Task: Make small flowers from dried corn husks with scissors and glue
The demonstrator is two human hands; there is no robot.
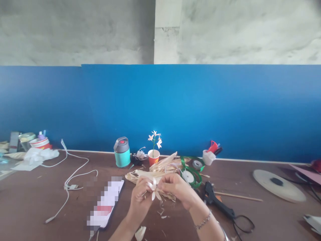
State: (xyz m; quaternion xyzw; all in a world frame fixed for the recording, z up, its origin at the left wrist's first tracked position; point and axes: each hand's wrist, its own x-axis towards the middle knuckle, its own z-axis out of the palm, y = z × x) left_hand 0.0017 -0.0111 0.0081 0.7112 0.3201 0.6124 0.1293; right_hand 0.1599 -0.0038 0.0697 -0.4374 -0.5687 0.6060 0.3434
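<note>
Nearest, a pale scrap (140, 233) is seen on the brown table (75, 204). To the left of the hands, a phone (107, 204) is laid flat, with its screen blurred. Between the two hands, above the table, a white flower (154, 189) with long pointed petals is held. By the left hand (141, 192) it is gripped from the side, with the fingers curled and closed on it. The fingers of the right hand (174, 187) are bent, and their tips are brought to the petals; whether a petal is pinched there cannot be told. A bracelet (203, 221) is worn on the right wrist.

To the right, a black glue gun (218, 201) is laid down, and near it a thin stick (239, 196) is seen. Farther to the right a round lid (279, 185) is placed. Just behind the hands, dry husks (160, 165) are piled, and beside them green ribbon (197, 182) is coiled, with a small roll (197, 164) near it.

Behind the pile, a flower stem (153, 144) is stood in a red and white cup (153, 157). To its left a teal jar (122, 154) is placed, and to its right a white holder (208, 157) is filled with pens. The table is closed at the back by a blue panel (175, 107), and behind that a grey wall (100, 33) is seen.
</note>
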